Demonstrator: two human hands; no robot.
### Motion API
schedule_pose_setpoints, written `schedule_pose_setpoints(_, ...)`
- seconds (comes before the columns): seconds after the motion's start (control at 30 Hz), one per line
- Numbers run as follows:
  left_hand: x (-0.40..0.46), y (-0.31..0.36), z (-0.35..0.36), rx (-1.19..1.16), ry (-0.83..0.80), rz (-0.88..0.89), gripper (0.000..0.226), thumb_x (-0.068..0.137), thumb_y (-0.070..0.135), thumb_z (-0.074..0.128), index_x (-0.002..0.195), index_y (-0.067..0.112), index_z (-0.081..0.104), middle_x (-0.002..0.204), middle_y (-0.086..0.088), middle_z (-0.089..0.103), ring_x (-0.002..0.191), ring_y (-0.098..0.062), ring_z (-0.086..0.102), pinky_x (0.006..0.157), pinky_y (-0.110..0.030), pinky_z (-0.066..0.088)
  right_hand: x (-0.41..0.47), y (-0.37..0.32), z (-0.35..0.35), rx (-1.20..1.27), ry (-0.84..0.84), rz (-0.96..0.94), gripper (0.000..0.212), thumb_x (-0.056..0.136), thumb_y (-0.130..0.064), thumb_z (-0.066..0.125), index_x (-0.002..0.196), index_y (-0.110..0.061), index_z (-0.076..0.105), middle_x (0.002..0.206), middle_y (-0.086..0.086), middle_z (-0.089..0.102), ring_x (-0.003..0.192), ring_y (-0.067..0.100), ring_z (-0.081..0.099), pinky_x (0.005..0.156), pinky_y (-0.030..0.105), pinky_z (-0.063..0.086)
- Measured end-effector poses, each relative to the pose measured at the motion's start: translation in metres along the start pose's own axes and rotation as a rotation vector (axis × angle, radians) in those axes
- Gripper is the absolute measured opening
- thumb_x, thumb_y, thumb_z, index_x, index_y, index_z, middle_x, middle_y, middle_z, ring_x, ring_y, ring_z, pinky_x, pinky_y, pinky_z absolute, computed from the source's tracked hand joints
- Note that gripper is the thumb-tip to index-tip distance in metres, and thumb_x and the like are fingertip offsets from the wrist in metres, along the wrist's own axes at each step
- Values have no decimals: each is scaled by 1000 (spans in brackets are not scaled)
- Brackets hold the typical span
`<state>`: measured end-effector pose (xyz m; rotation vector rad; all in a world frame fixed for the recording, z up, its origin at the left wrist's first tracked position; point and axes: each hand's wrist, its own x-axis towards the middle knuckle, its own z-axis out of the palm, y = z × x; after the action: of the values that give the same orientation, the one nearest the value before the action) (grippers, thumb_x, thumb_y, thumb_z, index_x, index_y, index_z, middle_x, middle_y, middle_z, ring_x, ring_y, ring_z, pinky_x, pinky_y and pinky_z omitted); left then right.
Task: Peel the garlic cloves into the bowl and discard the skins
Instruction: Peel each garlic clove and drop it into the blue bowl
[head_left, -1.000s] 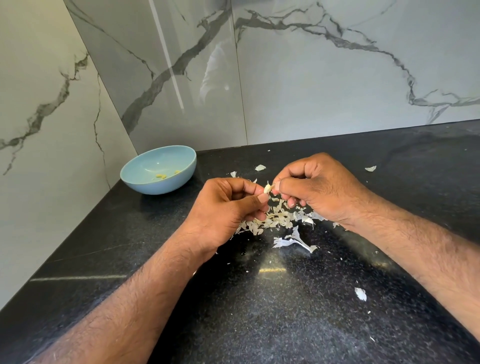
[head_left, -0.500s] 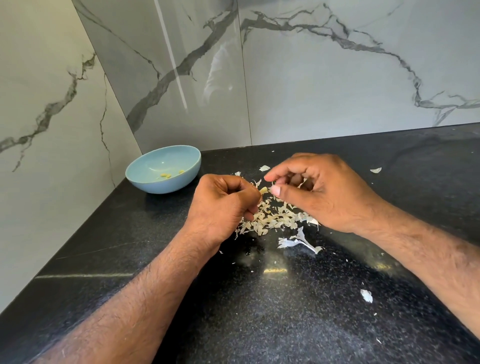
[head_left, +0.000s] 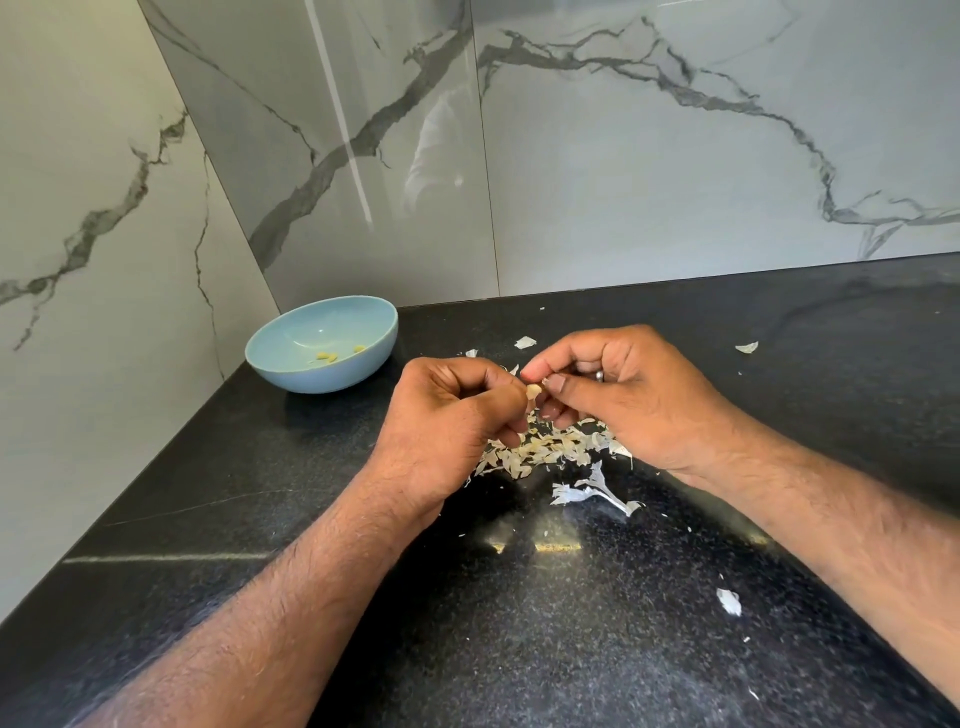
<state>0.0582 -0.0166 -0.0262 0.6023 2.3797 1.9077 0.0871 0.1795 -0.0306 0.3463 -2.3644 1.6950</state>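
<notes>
Bare black counter (head_left: 519, 649) at 6 o'clock, few stray flakes. Centre: left hand (head_left: 447, 421) and right hand (head_left: 623, 400) both pinch one garlic clove (head_left: 532, 391) above the skin pile (head_left: 545, 449), partly hidden by the hands. Bowl (head_left: 291, 374) at 10 o'clock near the wall corner holds peeled cloves (head_left: 327, 356).

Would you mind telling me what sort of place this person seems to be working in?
Most likely a home kitchen corner: a black speckled stone countertop meets glossy marble-look wall tiles, with a blue bowl and a pile of garlic skins on the counter.
</notes>
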Motion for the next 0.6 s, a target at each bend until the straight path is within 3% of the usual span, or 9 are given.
schedule_pose_setpoints(0.2, -1, 0, -2, 31, -15, 7, 13, 89, -2, 72, 79, 3, 78, 77, -16, 75, 73, -25, 70, 88, -52, 63, -2, -2, -4, 140, -5, 79, 11, 92, -9, 77, 103, -9, 80, 89, 12, 78, 78, 16, 70, 71, 30, 59)
schedule_pose_setpoints(0.37, 1, -1, -4, 61, -39, 16, 15, 91, 0, 73, 81, 8, 79, 77, -13, 76, 73, -25, 72, 89, -50, 64, 0, -2, -7, 260, 11, 149, 15, 89, 0, 76, 102, -8, 77, 90, 13, 75, 79, 19, 68, 67, 35, 52)
schedule_pose_setpoints(0.5, 0, 1, -5, 80, -64, 26, 11, 92, -1, 73, 85, 6, 79, 78, -13, 77, 72, -22, 72, 80, -40, 65, -1, -3, -5, 330, -13, 194, 20, 93, 0, 70, 107, -10, 80, 98, 8, 76, 84, 20, 66, 67, 32, 52)
schedule_pose_setpoints(0.6, 2, 2, -13, 216, -77, 30, 12, 91, 9, 79, 81, 16, 80, 74, -5, 76, 66, -14, 67, 68, -29, 57, 1, -3, -8, 476, 4, 260, 20, 92, 1, 68, 108, -5, 79, 92, 9, 72, 83, 19, 65, 69, 33, 54)
